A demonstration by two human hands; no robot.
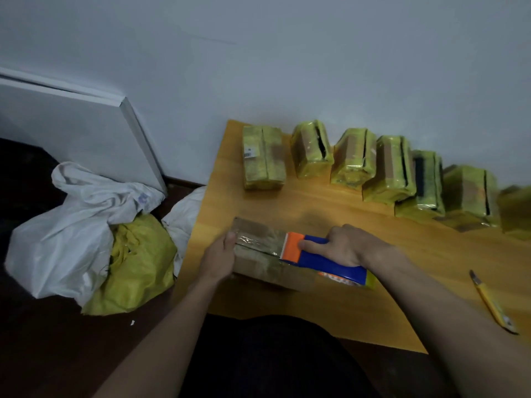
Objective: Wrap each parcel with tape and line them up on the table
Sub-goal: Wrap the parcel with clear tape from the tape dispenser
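A brown cardboard parcel (258,264) lies on the wooden table (330,202) near its left front corner. My left hand (219,258) grips the parcel's left end, thumb on top over a strip of clear tape. My right hand (344,245) holds a blue and orange tape dispenser (321,259) pressed flat on the parcel's top, forefinger stretched along it. Behind, several parcels wrapped in yellowish tape (353,159) stand in a row along the wall.
A yellow utility knife (492,303) lies on the table at the right. On the dark floor to the left sit a white sack (71,225) and a yellow bag (138,262). A white board (86,124) leans against the wall.
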